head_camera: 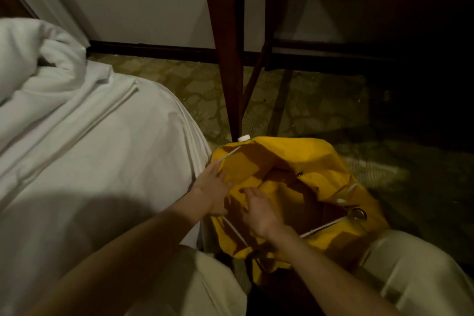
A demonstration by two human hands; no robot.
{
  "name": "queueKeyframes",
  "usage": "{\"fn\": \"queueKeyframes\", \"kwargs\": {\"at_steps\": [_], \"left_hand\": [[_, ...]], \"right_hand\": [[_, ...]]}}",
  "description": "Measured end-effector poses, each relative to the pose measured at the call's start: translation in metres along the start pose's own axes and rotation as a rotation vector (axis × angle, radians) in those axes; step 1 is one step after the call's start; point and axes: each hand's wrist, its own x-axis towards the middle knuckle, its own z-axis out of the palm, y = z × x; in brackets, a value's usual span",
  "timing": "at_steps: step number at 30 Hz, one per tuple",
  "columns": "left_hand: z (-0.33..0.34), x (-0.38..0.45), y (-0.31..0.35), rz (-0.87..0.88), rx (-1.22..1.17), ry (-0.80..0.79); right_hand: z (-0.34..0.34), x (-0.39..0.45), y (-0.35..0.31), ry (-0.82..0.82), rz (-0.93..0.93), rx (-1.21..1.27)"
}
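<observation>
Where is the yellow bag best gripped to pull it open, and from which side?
Pinch the rim of the yellow bag from above, one hand on each side: the left hand at the edge it touches next to the bed, the right hand by the metal eyelet. The cloth is limp and the mouth faces up.

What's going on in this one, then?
A person leans over a yellow fabric bag that stands between a white-sheeted bed and a dark wooden table leg. The left hand lies flat on the bag's near-left rim. The right hand, fingers straight, is over the open mouth. Neither hand grips anything, and the inside of the bag is too dark to read.
</observation>
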Motion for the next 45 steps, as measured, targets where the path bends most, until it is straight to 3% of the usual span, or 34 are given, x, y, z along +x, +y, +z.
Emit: {"fn": "queueKeyframes", "kwargs": {"at_steps": [6,9,14,17,22,26,28,31,35,40,45], "left_hand": [[-0.020,0.008,0.001,0.109,-0.204,0.111],[-0.022,0.010,0.005,0.164,-0.238,0.038],[-0.013,0.009,0.006,0.206,-0.377,-0.135],[-0.011,0.005,0.006,0.242,-0.490,-0.137],[0.004,0.011,0.009,0.235,-0.626,-0.161],[0.004,0.013,0.010,0.226,-0.717,-0.125],[0.003,0.011,0.010,0.229,-0.709,-0.051],[0.000,0.005,0.003,0.211,-0.760,0.079],[-0.021,-0.004,-0.021,0.111,-0.921,0.355],[-0.063,-0.018,-0.052,-0.005,-0.855,0.414],[-0.099,-0.040,-0.086,-0.174,-0.608,0.440]], "right_hand": [[-0.069,0.004,0.008,0.049,0.066,-0.198],[-0.083,-0.002,0.020,-0.024,0.114,-0.249],[-0.060,-0.022,0.024,-0.697,0.293,-0.308],[-0.037,-0.027,0.021,-0.841,0.396,-0.254],[-0.027,-0.032,0.004,-0.658,0.347,-0.323],[-0.032,-0.021,-0.006,-0.648,0.262,-0.392],[-0.040,-0.013,-0.011,-0.565,0.171,-0.403],[-0.061,-0.001,-0.018,-0.298,0.089,-0.450],[-0.093,0.010,-0.035,-0.035,0.030,-0.481],[-0.151,0.015,-0.063,0.159,-0.090,-0.526],[-0.195,0.017,-0.095,0.179,-0.147,-0.660]]}}
